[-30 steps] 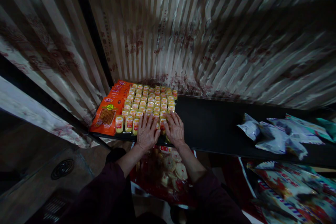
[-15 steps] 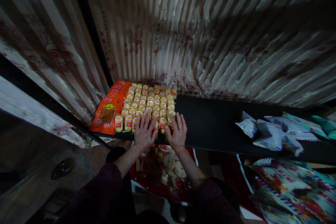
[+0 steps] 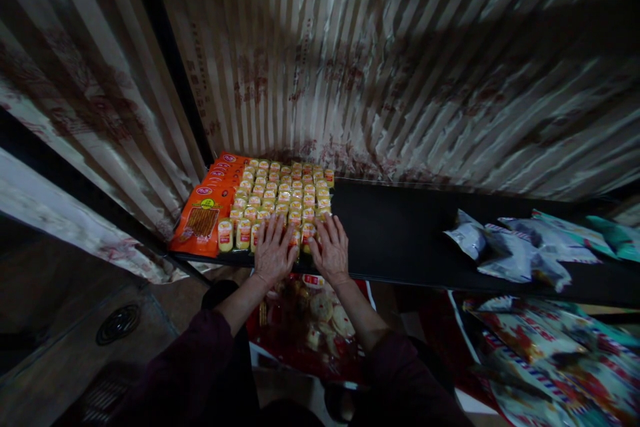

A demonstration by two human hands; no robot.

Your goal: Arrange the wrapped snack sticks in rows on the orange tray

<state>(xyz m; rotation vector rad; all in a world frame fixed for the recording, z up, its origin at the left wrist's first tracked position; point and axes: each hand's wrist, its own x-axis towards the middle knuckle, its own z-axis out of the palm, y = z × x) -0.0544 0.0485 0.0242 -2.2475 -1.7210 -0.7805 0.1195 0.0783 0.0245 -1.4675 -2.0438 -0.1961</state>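
Observation:
Rows of small yellow wrapped snacks lie on a black shelf, beside overlapping orange packets at its left end. My left hand rests palm down on the front row of snacks, fingers spread and pointing away from me. Just right of it, my right hand lies the same way over the front right corner of the rows, its fingers apart. Neither hand grips anything; the snacks under the fingers are partly hidden.
Silver and teal bags lie on the shelf's right part. Below are a red-edged bag of round snacks and a pile of colourful bags. A striped curtain hangs behind, with a dark pole at left.
My right hand has moved slightly left, closer to my left hand, against the right edge of the snack rows. My left hand has hardly moved. The view has shifted a little.

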